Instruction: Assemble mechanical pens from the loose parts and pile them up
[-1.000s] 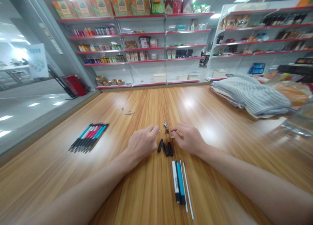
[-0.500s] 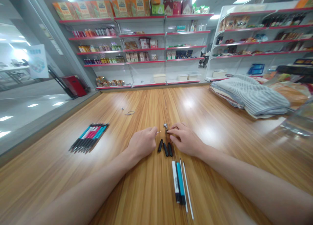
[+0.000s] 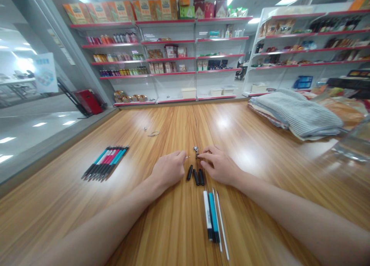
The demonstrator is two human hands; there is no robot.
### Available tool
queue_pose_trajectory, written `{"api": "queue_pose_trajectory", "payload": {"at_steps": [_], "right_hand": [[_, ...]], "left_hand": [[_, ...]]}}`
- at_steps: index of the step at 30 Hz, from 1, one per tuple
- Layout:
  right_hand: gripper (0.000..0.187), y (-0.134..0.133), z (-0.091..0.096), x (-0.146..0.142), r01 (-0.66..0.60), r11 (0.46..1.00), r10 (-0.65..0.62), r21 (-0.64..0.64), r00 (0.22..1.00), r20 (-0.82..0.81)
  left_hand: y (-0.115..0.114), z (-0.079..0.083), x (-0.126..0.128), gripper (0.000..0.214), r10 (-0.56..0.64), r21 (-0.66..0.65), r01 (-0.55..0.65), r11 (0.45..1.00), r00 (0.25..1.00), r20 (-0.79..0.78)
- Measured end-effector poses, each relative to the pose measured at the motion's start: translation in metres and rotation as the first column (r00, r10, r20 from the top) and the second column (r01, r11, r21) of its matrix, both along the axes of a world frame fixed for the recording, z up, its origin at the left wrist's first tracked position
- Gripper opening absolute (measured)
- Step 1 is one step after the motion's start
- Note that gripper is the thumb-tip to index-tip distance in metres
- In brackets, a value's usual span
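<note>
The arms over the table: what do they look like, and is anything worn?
They are human. The left arm and right arm taper forward, with no sleeves, cables or markings showing. The left grip and right grip are ungloved hands; no watch or bracelet shows.

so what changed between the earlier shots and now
The right hand has shifted left, its fingers now at the small metal parts. The left hand has drawn back slightly, still pinching a thin piece. The black pen grips, pen barrels, white refills and row of pens stayed put.
</note>
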State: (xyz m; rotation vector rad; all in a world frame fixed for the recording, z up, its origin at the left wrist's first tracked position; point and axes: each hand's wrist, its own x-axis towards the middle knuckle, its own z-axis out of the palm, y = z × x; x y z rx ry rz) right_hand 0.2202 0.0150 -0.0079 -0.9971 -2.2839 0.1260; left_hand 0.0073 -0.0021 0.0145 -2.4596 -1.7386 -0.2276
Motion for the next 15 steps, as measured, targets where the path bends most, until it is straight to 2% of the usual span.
{"api": "queue_pose_trajectory", "payload": {"at_steps": [9,15], "right_hand": [[0.019,0.009,0.0,0.002,-0.014,1.0,0.013,-0.024,0.999,-0.049],[0.017,0.028,-0.001,0.005,0.056,0.995,-0.067,-0.082,0.987,-0.149]], "left_hand": [[0.018,-0.004,-0.001,0.02,-0.035,0.01,0.034,0.999,0.999,0.036],[0.026,-0.003,0.001,0.02,-0.016,-0.015,0.017,1.0,0.999,0.045]]}}
